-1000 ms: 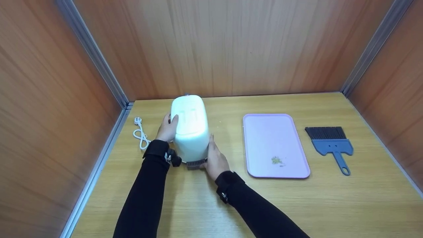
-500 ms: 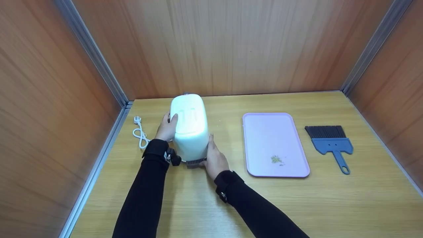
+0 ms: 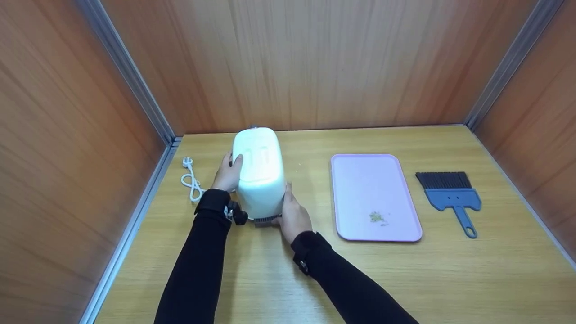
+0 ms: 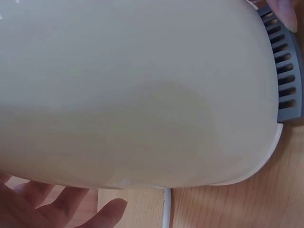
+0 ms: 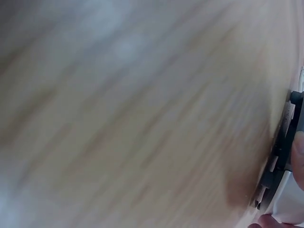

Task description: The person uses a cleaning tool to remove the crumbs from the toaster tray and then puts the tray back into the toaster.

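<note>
A white rounded appliance point(image 3: 260, 180) stands left of the table's middle; its exact kind cannot be told. A grey slotted piece point(image 4: 285, 71) juts from the near end of its base. My left hand point(image 3: 228, 173) grips the appliance's left side, thumb over the top edge; the left wrist view shows its fingers point(image 4: 61, 204) spread along that side. With my right hand point(image 3: 294, 216) I hold the near right corner, fingers along the white side and thumb at the grey piece. The right wrist view catches only fingertips point(image 5: 298, 159) against the dark slotted edge.
A white power cord point(image 3: 192, 182) with its plug lies to the left. Right of the appliance is a pink tray point(image 3: 366, 189) bearing a few greenish crumbs point(image 3: 376, 217). Farther right lies a blue brush point(image 3: 452, 198) with dark bristles. Wooden panels point(image 3: 315, 67) enclose the table.
</note>
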`<move>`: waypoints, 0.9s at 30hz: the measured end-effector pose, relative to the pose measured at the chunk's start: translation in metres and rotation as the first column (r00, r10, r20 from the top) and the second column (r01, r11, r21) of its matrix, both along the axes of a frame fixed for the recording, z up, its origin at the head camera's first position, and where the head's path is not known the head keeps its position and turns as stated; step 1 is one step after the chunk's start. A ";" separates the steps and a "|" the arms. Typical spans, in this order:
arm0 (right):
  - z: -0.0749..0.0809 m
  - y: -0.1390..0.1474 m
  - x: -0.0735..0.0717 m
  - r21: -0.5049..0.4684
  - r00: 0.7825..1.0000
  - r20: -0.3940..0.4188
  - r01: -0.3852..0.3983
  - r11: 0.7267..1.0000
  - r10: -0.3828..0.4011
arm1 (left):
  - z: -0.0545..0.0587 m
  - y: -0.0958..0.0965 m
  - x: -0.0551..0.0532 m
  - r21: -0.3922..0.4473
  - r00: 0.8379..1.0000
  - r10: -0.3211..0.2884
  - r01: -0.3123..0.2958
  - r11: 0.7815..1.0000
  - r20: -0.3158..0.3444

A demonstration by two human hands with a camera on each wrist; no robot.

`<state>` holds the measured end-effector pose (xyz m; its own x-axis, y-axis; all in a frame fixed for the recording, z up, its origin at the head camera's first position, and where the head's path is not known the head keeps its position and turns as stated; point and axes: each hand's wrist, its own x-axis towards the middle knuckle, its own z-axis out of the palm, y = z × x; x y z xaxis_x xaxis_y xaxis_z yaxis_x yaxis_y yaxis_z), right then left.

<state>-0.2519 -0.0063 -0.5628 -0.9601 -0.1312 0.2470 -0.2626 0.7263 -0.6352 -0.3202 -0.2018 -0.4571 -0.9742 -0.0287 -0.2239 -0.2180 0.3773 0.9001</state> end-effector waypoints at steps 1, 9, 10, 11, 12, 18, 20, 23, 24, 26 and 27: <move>-0.001 0.001 0.000 0.005 1.000 -0.016 0.006 1.000 -0.006 | 0.000 0.000 0.000 0.000 1.000 -0.003 0.003 1.000 0.000; -0.003 0.002 -0.003 0.032 0.999 -0.044 0.022 0.999 -0.020 | -0.002 0.001 0.000 0.010 1.000 0.005 -0.005 1.000 -0.004; -0.003 0.002 -0.003 0.043 0.999 -0.036 0.019 0.999 -0.017 | -0.002 0.001 0.001 0.012 1.000 0.008 -0.007 1.000 -0.010; -0.003 0.001 -0.002 0.053 0.999 -0.030 0.019 0.998 -0.017 | -0.002 0.001 0.001 0.014 1.000 0.009 -0.009 1.000 -0.013; -0.003 0.001 -0.002 0.059 1.000 -0.024 0.022 0.998 -0.020 | -0.002 0.001 0.002 0.016 1.000 0.010 -0.009 1.000 -0.014; 0.002 0.003 -0.003 0.087 0.999 -0.033 0.035 0.996 -0.032 | -0.002 0.002 0.004 0.036 1.000 0.010 -0.010 0.999 0.009; 0.003 0.004 -0.004 0.103 0.999 -0.041 0.032 0.994 -0.028 | -0.002 0.002 0.004 0.035 1.000 0.010 -0.011 0.999 0.013; 0.002 0.004 -0.006 0.126 0.998 -0.051 0.030 0.992 -0.024 | -0.001 0.001 0.004 0.037 1.000 0.008 -0.009 0.999 0.015; 0.002 0.004 -0.006 0.133 0.998 -0.055 0.030 0.991 -0.023 | -0.001 0.001 0.004 0.033 1.000 0.007 -0.007 0.999 0.015; 0.002 0.004 -0.007 0.150 0.998 -0.065 0.031 0.988 -0.021 | -0.001 0.000 0.004 0.028 1.000 0.008 -0.008 1.000 0.014; 0.001 0.003 -0.007 0.158 0.997 -0.074 0.031 0.987 -0.019 | -0.001 -0.001 0.004 0.025 1.000 0.009 -0.010 1.000 0.013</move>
